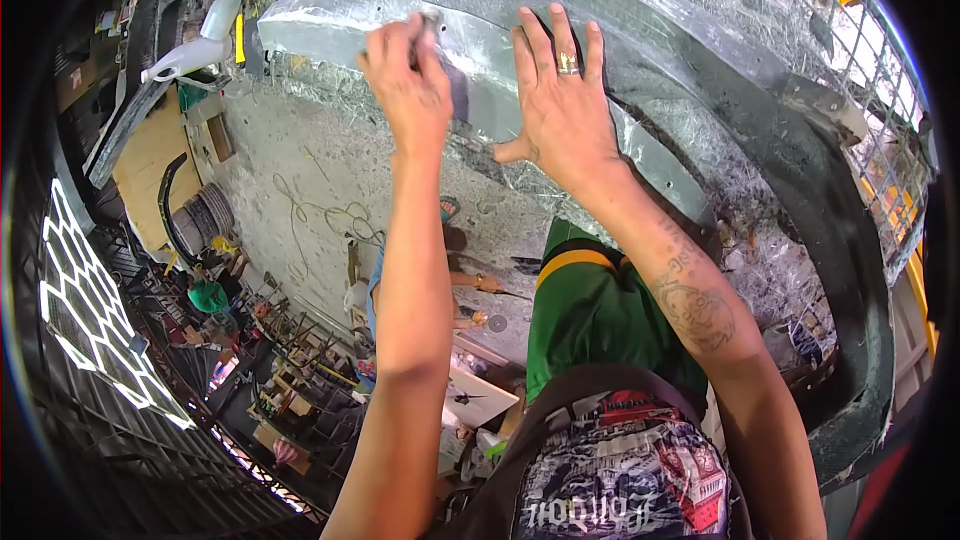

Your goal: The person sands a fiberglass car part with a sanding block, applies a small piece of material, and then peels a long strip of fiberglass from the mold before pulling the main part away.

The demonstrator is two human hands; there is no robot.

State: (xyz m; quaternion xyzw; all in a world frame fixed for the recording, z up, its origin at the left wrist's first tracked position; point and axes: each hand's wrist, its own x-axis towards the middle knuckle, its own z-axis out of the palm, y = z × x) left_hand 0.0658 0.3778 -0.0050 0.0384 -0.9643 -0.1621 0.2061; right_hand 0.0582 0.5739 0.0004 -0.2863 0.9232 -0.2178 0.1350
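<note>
My left hand is closed, its fingertips pinching a small grey-brown piece that looks like folded sandpaper. Most of that piece is hidden by the fingers. It meets the grey, dust-streaked face of a long curved fibreglass panel, shaped like a vehicle body part. To the right, my right hand lies flat on the same panel, fingers spread and thumb out to the side, a ring on one finger. Small holes and rough fibre edges show on the panel.
A spray gun with a pale cup sits at the upper left. A wire mesh borders the right. Below the panel, a cord lies on the concrete floor, near stacked tyres. Another person's hand shows lower down, near a disc.
</note>
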